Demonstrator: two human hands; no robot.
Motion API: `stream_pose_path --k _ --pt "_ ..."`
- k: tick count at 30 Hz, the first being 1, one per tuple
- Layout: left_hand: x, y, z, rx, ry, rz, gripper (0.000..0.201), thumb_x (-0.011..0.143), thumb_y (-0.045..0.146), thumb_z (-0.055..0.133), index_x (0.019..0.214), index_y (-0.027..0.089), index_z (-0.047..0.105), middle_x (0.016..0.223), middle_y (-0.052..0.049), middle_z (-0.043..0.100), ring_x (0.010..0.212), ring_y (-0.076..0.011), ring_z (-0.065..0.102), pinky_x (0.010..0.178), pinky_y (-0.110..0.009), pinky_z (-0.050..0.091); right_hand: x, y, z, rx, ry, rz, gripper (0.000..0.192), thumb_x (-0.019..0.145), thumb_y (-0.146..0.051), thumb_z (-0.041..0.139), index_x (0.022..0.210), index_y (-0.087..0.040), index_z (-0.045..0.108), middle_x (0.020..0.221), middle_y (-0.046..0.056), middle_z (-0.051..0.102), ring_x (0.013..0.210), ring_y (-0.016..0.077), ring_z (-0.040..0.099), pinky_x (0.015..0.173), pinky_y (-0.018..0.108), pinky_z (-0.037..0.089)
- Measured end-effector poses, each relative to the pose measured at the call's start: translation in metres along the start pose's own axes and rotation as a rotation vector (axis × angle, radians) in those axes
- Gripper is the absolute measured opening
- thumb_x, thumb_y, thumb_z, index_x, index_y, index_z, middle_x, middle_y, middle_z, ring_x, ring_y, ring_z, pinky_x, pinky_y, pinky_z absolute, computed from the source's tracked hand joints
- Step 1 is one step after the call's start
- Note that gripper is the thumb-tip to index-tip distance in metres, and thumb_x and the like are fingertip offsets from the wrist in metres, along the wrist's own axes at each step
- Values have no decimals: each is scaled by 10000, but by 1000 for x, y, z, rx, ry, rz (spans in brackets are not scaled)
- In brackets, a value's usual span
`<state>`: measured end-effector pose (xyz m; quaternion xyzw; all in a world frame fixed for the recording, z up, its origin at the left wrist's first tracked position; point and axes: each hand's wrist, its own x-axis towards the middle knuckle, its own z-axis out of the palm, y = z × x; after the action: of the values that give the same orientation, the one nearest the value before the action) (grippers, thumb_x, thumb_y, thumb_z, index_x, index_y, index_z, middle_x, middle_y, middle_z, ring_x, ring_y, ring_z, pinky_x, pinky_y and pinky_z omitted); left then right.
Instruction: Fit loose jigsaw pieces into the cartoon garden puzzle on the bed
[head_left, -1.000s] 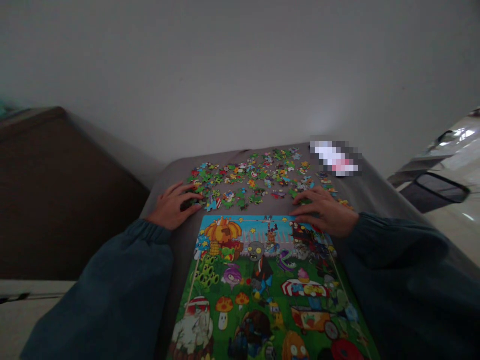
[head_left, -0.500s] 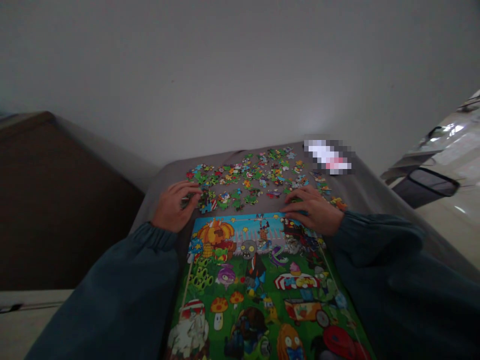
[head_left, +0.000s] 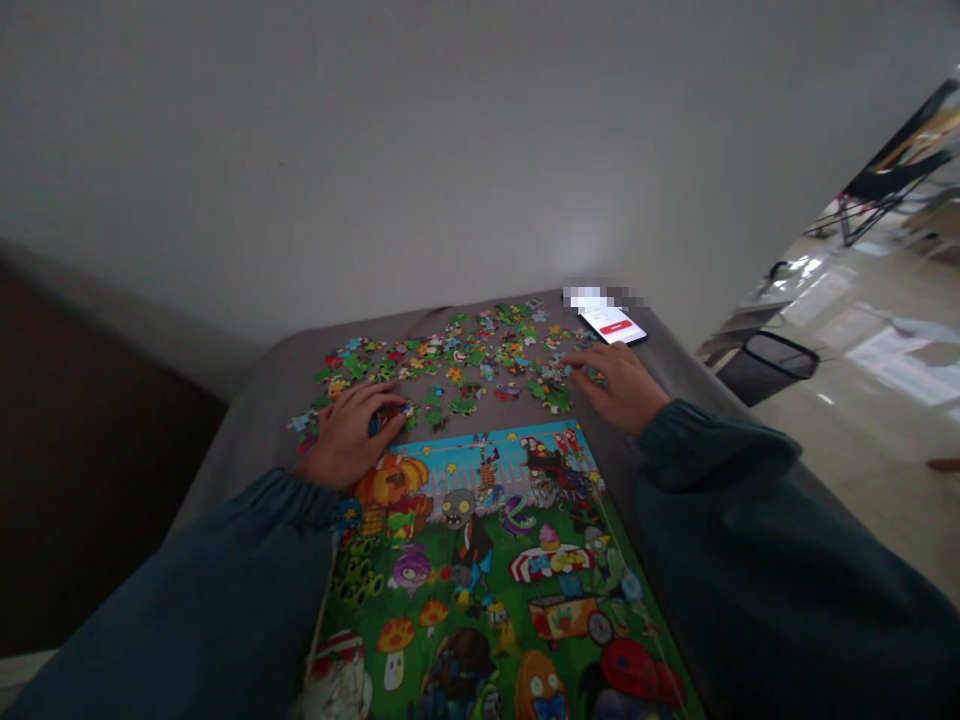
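Puzzle pieces (head_left: 455, 375) lie loose on the grey cloth (head_left: 251, 415), between your two hands and on toward the wall (head_left: 450, 150). Small, knobbed, mixed colours: mostly green, some red, orange, blue, purple. Many overlap; single prints too small to read.

Picture board (head_left: 480, 550) sits nearer you, flat, just beside the pieces. Cartoon print: blue strip and pumpkin at the far edge, green lawn, grey figure, mushrooms, striped food cart. Near edge runs out of view.

Your left hand (head_left: 349, 435): palm down, fingers bent, thumb apart from them, pieces showing in the gap. Can't tell if it has hold of one. It hides some pieces and the board's far left corner; your left sleeve (head_left: 202, 600) covers part of that side.

Your right hand (head_left: 619, 385): thumb and fingertips close together at the right-hand pieces. Can't confirm a grip.

Phone (head_left: 615, 326), lit, partly pixelated, lies just past your right hand. Dark basket (head_left: 780, 358) stands off right.
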<state>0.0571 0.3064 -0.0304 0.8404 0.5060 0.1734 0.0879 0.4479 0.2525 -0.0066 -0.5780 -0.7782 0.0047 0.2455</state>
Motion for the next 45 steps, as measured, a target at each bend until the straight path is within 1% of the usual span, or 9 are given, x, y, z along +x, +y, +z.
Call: stream_pose_path --k 9,12,15,19,23,26,30,38,45 --pt "-5 3 -14 -80 76 12 491 873 633 494 1086 224 664 1255 -118 684 1213 -330 598 1096 -516 407 -2 3 11 -41 -44 2 284 928 -252 500 1110 -189 709 1054 117 701 998 284 605 930 463 448" --pt "-12 12 -26 -128 115 -48 484 864 625 527 1124 235 650 1080 -83 738 1028 -290 684 980 -459 517 -2 4 12 -32 -51 -8 275 922 -246 503 1106 -211 706 1064 106 702 1013 283 608 937 469 445" --pt "-22 28 -40 -375 104 -123 469 793 630 638 1066 249 652 912 -36 746 819 -238 711 800 -377 599 -2 3 16 -26 -58 -4 293 924 -255 500 1134 -194 695 1103 124 700 1040 298 603 950 482 442" --pt "-39 62 -50 -657 56 -125 366 769 578 705 960 269 667 879 -19 742 760 -218 704 679 -343 611 -1 -1 23 -21 -67 0 341 938 -270 488 1210 -176 670 1146 136 688 1079 303 587 972 482 442" --pt "-54 92 -44 -789 -125 -43 260 851 482 655 986 266 704 871 -31 726 714 -188 690 618 -299 594 -1 -7 29 -39 -76 -12 382 965 -316 484 1289 -188 642 1195 139 663 1134 311 561 996 503 437" --pt "-59 99 -34 -748 -176 44 217 888 427 615 989 278 736 905 -45 719 727 -179 678 619 -280 574 -2 -10 32 -29 -93 -60 346 971 -321 498 1259 -229 666 1240 123 643 1177 303 548 1025 517 429" --pt "-61 97 -26 -671 -142 106 210 918 374 586 1049 327 745 991 -42 722 854 -195 681 682 -288 569 -3 -11 33 0 -114 -106 321 970 -302 506 1225 -241 689 1237 116 629 1162 282 572 1031 503 450" --pt "-60 101 -31 -671 -24 130 168 914 309 594 975 299 750 946 -30 711 847 -174 680 712 -269 560 -5 -10 32 13 -124 -103 327 965 -289 508 1234 -237 688 1249 126 616 1175 289 577 1043 517 462" --pt "-61 101 -28 -621 -35 152 189 915 296 599 1027 318 750 961 -21 714 859 -167 680 766 -285 548 -7 -9 33 13 -138 -111 349 963 -302 495 1250 -221 676 1260 140 602 1185 298 569 1039 515 462"
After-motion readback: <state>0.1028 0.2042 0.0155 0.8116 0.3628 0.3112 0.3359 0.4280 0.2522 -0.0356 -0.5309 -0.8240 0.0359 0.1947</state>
